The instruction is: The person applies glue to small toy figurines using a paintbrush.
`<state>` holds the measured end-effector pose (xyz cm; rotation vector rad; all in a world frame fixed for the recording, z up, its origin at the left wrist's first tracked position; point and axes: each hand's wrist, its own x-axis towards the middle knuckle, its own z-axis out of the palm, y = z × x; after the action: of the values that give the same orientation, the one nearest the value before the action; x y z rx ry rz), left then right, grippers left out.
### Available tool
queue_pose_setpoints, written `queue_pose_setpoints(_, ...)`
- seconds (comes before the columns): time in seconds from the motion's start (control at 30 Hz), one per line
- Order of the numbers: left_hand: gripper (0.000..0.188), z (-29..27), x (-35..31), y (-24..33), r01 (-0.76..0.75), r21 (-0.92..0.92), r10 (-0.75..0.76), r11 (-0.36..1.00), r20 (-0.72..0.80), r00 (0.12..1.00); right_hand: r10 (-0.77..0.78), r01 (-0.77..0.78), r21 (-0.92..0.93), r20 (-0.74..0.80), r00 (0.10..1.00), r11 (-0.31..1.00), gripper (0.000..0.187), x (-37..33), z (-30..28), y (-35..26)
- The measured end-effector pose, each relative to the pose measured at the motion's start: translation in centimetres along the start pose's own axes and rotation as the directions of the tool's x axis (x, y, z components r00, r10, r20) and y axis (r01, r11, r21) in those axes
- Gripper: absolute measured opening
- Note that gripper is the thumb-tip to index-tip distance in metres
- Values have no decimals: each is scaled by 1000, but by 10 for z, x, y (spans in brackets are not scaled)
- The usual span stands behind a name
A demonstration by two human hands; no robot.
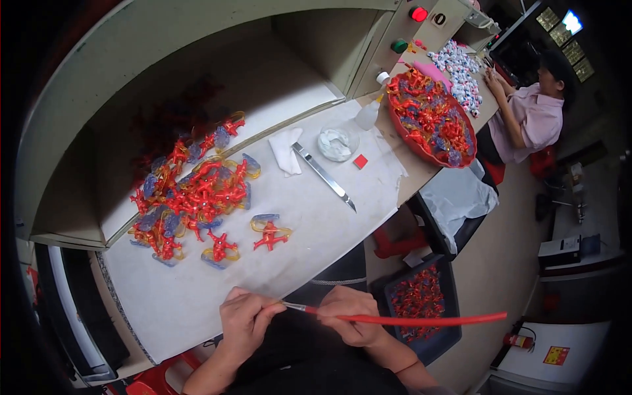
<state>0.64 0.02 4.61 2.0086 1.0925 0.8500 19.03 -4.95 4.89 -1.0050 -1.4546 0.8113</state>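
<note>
Level in front of me, close to the table's near edge, is a paintbrush [421, 321] with a long red handle and a metal ferrule. My right hand [349, 315] is closed around its handle near the ferrule. The fingers of my left hand [247, 321] pinch the brush's tip end, which they hide. Beyond my hands, two small red, yellow and purple plastic figures [271, 236] lie apart from a large pile of the same figures [204, 191]. A craft knife [324, 176] rests on the white table covering [217, 289], its blade towards me.
Beside the knife are a folded white cloth [285, 150], a clear dish of white paste [338, 143], a small red square [360, 162] and a squeeze bottle [368, 114]. A red basket of figures [431, 118] stands right. A co-worker [536, 112] sits beyond; a dark tray [447, 329] is below.
</note>
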Motion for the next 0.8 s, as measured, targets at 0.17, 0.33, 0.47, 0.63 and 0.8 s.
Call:
queue_pose_setpoints(0.17,16,6,15,-11,-6,-69,13,998,94,996,-270,170,-466,-154,951,868,10,11,-39,10)
queue_pose_setpoints(0.33,42,-13,16,-18,-50,-81,53,995,35,998,-165,-9,-375,-429,888,927,10,95,-82,27)
queue_pose_setpoints(0.47,51,-13,9,-20,10,-104,-14,995,-37,999,-131,-67,-476,-372,919,877,12,145,-90,45)
queue_pose_setpoints(0.63,50,-10,8,-24,54,-155,-64,986,-62,996,-15,-141,-669,-221,975,730,18,165,-87,73)
queue_pose_setpoints(0.8,45,-13,12,-27,37,-160,-47,986,-59,997,15,-111,-686,-145,989,719,21,171,-90,63)
